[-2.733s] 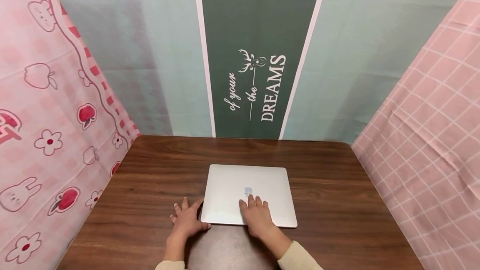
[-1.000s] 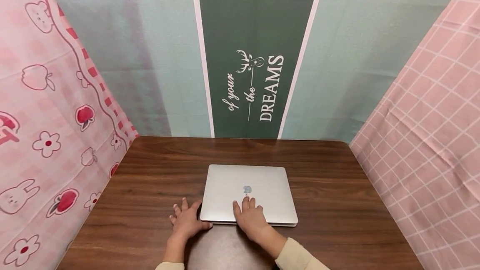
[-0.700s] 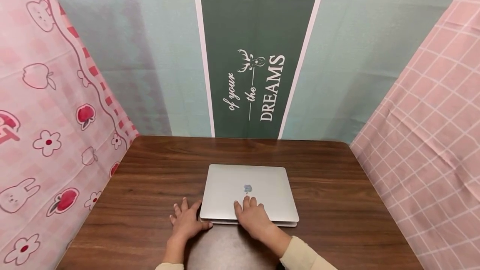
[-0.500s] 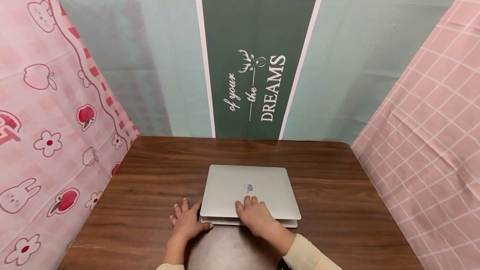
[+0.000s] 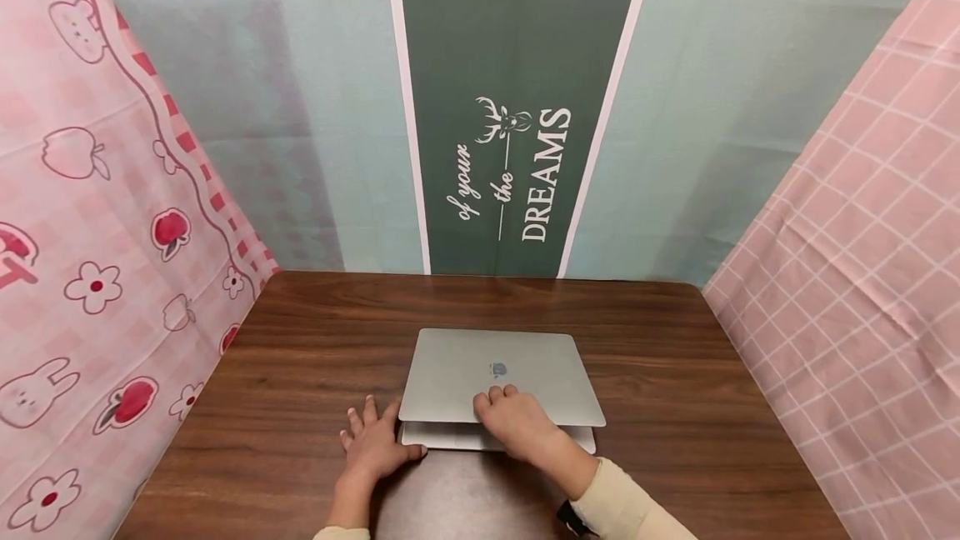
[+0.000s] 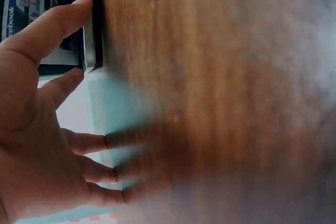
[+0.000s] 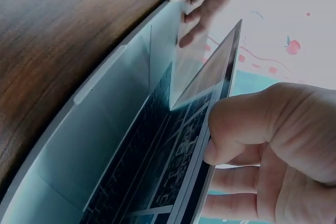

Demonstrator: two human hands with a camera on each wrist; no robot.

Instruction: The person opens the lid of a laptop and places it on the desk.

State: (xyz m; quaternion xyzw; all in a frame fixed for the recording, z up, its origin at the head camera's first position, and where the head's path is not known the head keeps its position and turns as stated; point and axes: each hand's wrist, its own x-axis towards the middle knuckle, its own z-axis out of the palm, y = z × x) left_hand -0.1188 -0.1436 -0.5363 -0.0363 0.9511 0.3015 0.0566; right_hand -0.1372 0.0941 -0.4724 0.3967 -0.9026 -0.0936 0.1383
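A silver laptop [image 5: 525, 357] is set in the middle of the brown surface [image 5: 322, 323], its lid [image 5: 442, 373] tilted up at the near side and its base [image 5: 427, 436] lying flat. The lid's near edge is pinched by the right hand [image 5: 517, 423], with the thumb put against the inner face and the fingers curled over the outer one. By the left hand [image 5: 372, 444] nothing is gripped: its fingers are spread, the thumb is laid against the base's near edge, and the forefinger is placed at the left side by the corner.

The step in hand is judged to be the raising of the lid. It is best done in a slow arc about the far hinge, with the pinch kept light and the thumb pressed little on the screen. The base should be steadied by the left hand, lest it be lifted or slid along.
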